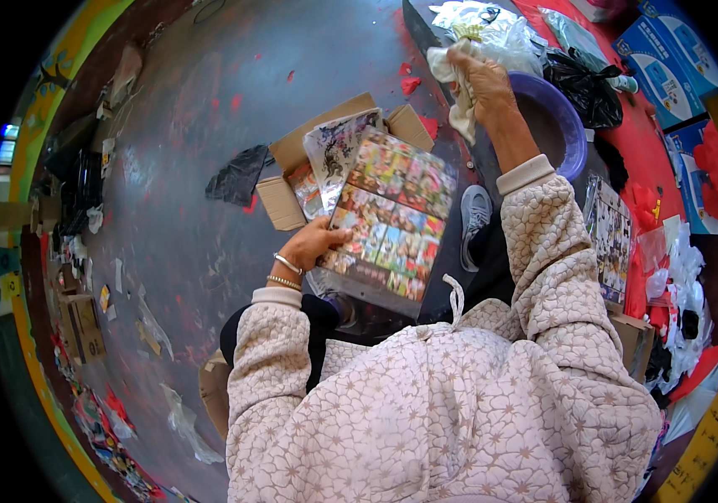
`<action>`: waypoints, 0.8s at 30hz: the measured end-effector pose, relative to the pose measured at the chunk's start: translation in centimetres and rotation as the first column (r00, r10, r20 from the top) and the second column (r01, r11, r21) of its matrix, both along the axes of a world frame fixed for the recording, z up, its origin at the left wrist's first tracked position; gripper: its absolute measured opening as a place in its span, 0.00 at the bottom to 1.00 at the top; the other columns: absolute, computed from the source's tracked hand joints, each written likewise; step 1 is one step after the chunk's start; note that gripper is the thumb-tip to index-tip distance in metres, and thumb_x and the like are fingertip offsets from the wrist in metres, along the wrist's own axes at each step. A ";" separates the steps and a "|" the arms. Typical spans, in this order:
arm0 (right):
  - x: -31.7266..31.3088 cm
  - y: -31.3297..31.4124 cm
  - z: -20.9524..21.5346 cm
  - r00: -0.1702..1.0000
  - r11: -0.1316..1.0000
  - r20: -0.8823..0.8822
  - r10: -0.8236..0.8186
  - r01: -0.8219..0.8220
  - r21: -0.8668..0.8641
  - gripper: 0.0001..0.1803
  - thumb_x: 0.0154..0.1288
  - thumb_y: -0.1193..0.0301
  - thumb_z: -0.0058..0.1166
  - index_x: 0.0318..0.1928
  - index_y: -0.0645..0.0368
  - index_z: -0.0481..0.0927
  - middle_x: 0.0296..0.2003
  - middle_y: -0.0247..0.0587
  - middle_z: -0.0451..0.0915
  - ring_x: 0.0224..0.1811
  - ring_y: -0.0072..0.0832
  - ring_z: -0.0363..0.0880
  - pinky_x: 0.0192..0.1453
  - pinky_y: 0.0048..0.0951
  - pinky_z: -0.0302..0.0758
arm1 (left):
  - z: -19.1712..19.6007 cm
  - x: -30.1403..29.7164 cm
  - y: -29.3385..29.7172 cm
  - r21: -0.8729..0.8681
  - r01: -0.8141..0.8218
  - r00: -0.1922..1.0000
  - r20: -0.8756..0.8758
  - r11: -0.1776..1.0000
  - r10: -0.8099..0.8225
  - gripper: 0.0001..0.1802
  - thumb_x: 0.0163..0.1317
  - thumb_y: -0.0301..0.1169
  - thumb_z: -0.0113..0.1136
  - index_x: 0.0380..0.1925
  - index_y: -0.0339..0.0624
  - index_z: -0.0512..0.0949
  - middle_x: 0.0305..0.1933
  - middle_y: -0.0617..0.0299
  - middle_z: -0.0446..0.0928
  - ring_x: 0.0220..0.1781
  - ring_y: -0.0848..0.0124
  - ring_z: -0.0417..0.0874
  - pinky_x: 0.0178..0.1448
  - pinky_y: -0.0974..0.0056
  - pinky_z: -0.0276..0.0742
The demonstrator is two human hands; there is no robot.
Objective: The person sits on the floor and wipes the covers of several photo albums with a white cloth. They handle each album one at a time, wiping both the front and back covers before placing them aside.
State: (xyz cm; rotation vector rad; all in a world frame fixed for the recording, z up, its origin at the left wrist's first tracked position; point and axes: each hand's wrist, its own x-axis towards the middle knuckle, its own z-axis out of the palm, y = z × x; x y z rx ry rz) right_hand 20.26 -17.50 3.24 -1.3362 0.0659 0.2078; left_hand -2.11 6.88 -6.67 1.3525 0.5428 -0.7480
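Note:
My left hand [313, 247], with bracelets at the wrist, grips the left edge of a flat rectangular picture sheet [396, 222]. Rows of small colourful pictures cover it, and it is tilted in front of my body. My right hand [489, 84] is raised at the upper right, its fingers closed on a cream-coloured cloth [462, 105] that hangs down. Just beside that wrist stands a round purple basin [575, 138]. Behind the sheet, an open cardboard box [279, 201] holds more printed sheets [331, 151], partly hidden.
A black plastic piece [237, 174] lies left of the box. White plastic bags [497, 29] and a black bag [589, 84] sit beyond the basin. Blue boxes [669, 71] are stacked at the right. Another picture sheet [606, 235] leans near my right elbow. Scraps line the left wall.

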 end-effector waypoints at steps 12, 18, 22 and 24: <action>-14.4 7.6 -18.0 0.269 0.162 0.092 0.959 -0.253 -0.954 0.14 0.53 0.71 0.49 0.42 0.48 0.77 0.43 0.39 0.73 0.45 0.36 0.72 0.45 0.35 0.71 | -8.6 0.6 -0.7 -0.182 -0.157 0.977 -0.172 0.971 0.125 0.09 0.54 0.21 0.54 0.37 0.36 0.73 0.31 0.60 0.78 0.30 0.71 0.80 0.35 0.68 0.79; -10.5 7.1 -21.2 0.306 0.117 0.099 0.947 -0.044 -0.992 0.16 0.55 0.72 0.47 0.46 0.47 0.76 0.43 0.38 0.72 0.44 0.33 0.72 0.44 0.30 0.72 | -9.3 0.3 -0.3 -0.069 -0.128 0.956 -0.274 0.989 0.104 0.09 0.55 0.22 0.53 0.37 0.30 0.71 0.32 0.55 0.77 0.28 0.68 0.81 0.31 0.65 0.79; -6.6 6.3 -22.1 0.534 -0.037 -0.052 0.844 -0.040 -0.999 0.16 0.53 0.73 0.47 0.44 0.47 0.78 0.42 0.41 0.69 0.47 0.35 0.70 0.46 0.35 0.70 | -7.0 0.4 -1.1 -0.068 -0.176 0.946 -0.287 0.982 0.150 0.13 0.55 0.21 0.54 0.39 0.28 0.67 0.32 0.54 0.76 0.28 0.68 0.81 0.31 0.65 0.79; -4.9 5.7 -22.4 0.659 -0.155 -0.128 0.741 -0.017 -0.988 0.13 0.53 0.71 0.47 0.40 0.51 0.80 0.42 0.43 0.69 0.47 0.36 0.69 0.45 0.37 0.70 | -8.2 -0.1 -0.4 -0.091 -0.184 0.952 -0.266 0.979 0.154 0.13 0.55 0.21 0.54 0.41 0.30 0.66 0.32 0.55 0.76 0.28 0.68 0.80 0.30 0.64 0.79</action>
